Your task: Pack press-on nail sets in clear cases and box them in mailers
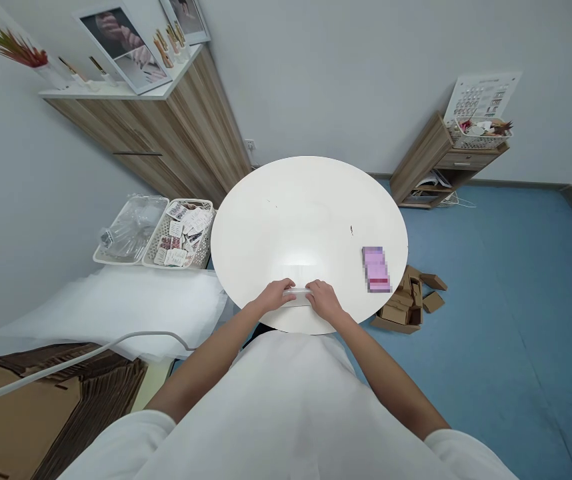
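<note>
Near the front edge of the round white table (311, 220), a narrow whitish, translucent strip (297, 297) lies crosswise between my hands. It looks like folded or rolled film, but its kind is too small to tell. My left hand (277, 295) has its fingers closed on the strip's left end. At the other end, my right hand (322, 300) grips it the same way, thumb below and fingers above. To the right on the tabletop rests a pixelated pink-purple rectangular object (377, 270); what it is cannot be made out.
Left of the table stand two white baskets, one with a clear plastic bag (133, 227), one with printed cards (181, 233). White foam sheets (166, 300) and flattened cardboard boxes (41, 413) lie closer. A carton of cardboard pieces (401, 310) sits on the floor at right.
</note>
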{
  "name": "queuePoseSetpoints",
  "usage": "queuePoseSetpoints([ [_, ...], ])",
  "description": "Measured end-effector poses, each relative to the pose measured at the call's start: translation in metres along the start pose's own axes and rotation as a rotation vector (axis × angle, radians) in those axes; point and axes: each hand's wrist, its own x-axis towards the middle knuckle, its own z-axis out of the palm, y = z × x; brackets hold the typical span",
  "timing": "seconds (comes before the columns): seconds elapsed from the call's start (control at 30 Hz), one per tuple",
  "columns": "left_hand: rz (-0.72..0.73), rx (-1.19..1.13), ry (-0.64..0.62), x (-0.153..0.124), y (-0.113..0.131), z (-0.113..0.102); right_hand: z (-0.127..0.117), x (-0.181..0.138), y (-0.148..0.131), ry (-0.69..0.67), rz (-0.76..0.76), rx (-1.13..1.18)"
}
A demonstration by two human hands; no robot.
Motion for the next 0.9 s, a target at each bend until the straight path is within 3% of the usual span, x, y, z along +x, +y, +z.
queuePoseSetpoints([
  [0.27,-0.04,-0.012,0.006,0.015,-0.019,-0.005,0.0,0.021,0.006,-0.067,0.057,0.008],
  [0.4,-0.153,0.01,0.015,0.022,-0.025,-0.001,0.005,0.028,0.009,-0.105,0.092,0.006],
  [0.63,-0.269,0.193,0.102,0.025,-0.025,0.007,0.01,0.027,0.021,-0.021,0.097,-0.1],
  [0.77,-0.22,0.318,0.235,0.016,-0.022,0.011,0.007,0.013,0.039,0.035,0.158,-0.124],
  [0.9,-0.016,0.393,0.346,0.001,-0.013,0.015,0.003,-0.002,0.043,0.196,0.193,-0.145],
])
